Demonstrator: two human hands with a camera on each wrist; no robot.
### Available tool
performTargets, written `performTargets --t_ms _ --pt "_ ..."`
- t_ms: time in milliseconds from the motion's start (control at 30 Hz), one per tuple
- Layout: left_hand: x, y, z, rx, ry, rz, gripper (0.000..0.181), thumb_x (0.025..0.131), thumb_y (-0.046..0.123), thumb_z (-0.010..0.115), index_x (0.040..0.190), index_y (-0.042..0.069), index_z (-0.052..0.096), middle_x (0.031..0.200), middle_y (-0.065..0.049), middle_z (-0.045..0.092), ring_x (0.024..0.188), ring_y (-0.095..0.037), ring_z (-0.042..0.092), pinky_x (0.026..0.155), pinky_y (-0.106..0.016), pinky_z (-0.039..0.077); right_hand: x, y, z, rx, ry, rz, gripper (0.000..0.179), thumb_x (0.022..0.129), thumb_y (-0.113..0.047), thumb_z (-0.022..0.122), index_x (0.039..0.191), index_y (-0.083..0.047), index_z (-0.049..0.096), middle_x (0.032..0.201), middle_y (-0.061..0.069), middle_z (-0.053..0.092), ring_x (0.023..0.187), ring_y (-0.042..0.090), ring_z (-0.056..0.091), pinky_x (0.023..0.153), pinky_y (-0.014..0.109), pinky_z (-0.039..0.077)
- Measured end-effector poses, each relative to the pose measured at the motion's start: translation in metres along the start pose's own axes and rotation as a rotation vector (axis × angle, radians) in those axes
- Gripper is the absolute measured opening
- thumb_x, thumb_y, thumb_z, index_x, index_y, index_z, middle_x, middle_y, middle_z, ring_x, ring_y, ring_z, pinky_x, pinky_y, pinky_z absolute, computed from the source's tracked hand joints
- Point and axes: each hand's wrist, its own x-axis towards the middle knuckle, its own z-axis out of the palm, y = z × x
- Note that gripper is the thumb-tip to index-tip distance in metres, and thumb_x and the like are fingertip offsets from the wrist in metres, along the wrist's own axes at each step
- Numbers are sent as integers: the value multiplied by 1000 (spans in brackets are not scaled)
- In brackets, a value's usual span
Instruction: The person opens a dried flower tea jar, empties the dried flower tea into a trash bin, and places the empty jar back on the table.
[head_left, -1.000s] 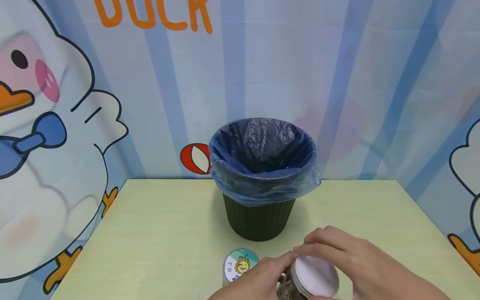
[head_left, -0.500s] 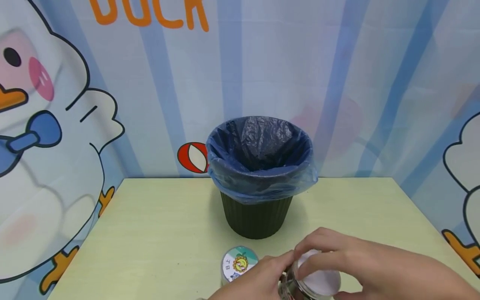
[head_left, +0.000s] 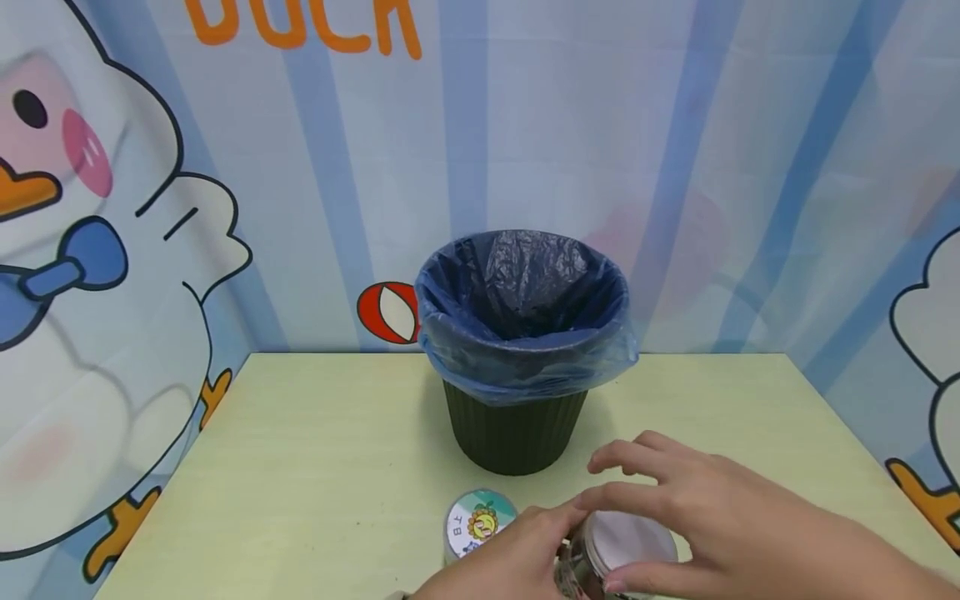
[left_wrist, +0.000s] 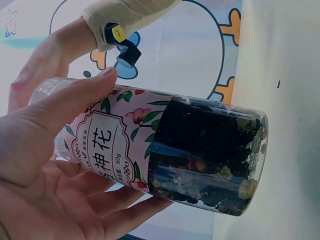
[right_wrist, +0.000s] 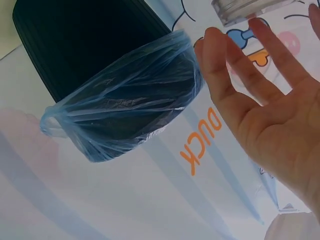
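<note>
My left hand (left_wrist: 45, 185) grips a clear plastic jar (left_wrist: 205, 150) with a pink floral label, thumb on one side and fingers on the other. Dark dried pieces show inside the jar. Its round white-topped lid (head_left: 633, 542) points up in the head view. Around that lid my right hand (head_left: 697, 508) stands with fingers spread and loosely bent, thumb at the near side and index fingertip at the far left. In the right wrist view its fingertips are close beside the clear rim of the jar (right_wrist: 250, 9); whether they touch cannot be told.
Left of the jar stands a second round container (head_left: 480, 525) with a sunflower sticker on top, partly behind my left hand. A dark ribbed bin (head_left: 517, 433) lined with a blue plastic bag (head_left: 525, 375) stands further back on the pale table (head_left: 322, 467), before a printed duck backdrop.
The right hand first lay over the lid, then turned and moved its fingers across it, and now spreads wider around it. The left hand keeps its hold on the jar.
</note>
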Motion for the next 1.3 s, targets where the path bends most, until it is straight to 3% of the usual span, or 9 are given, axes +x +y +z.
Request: performTargets --t_ms 167,233,400,467,667,900,1033,1133,1300 --pt "-2 1 -1 -21 1 21 58 87 25 79 138 31 51 115 17 59 100 -5 57 89 -26 50 -1 4 4 126 -114 56 45 93 -58 60 131 -34 61 124 -9 54 104 11 54 70 29 56" --pt "-3 1 -1 -25 0 38 55 88 25 79 135 32 52 115 18 60 100 -4 57 88 -25 50 0 4 3 191 -117 -8 42 94 -52 63 131 -32 62 126 -9 55 107 10 53 74 28 56" --pt "-3 0 -4 -23 -9 50 57 88 25 79 137 31 51 117 19 61 101 -2 58 89 -25 49 1 5 -1 291 -99 -269 40 94 -35 69 133 -28 61 138 -5 51 121 13 47 85 29 54" --pt "-2 -1 -5 -10 -7 51 58 87 24 79 138 31 52 118 19 60 102 -1 57 90 -25 49 2 6 -2 321 -115 -300 42 93 -33 70 133 -27 60 140 -5 49 124 14 45 87 30 53" --pt "-1 -3 -4 -3 -15 41 54 89 24 77 136 31 52 118 19 60 102 -1 58 91 -25 49 3 3 -4 386 -148 -231 41 94 -34 69 134 -30 60 140 -8 50 124 13 46 90 31 52" --pt "-2 -1 -3 -14 1 7 63 86 31 80 140 39 49 120 19 59 104 -5 56 92 -31 51 4 1 -2 102 -72 -66 55 89 -57 66 139 -37 53 139 -6 45 115 14 48 77 33 55" --pt "-2 0 -3 -22 6 46 60 86 27 80 138 34 51 118 18 60 101 -5 58 89 -25 50 3 5 1 98 -158 14 60 86 -64 66 136 -31 57 125 -7 52 103 10 52 69 29 54" --pt "-2 0 -3 -26 6 46 56 87 25 80 135 32 53 117 18 60 101 -5 57 90 -25 50 3 6 2 156 -194 3 61 86 -61 67 136 -28 58 124 -8 53 106 10 53 73 27 55" --pt "-2 -1 -2 -38 -7 18 57 88 25 79 137 36 51 117 19 60 101 -5 58 93 -29 51 1 1 -1 279 -187 -108 53 90 -50 68 137 -31 53 136 -9 47 119 11 48 83 28 54"
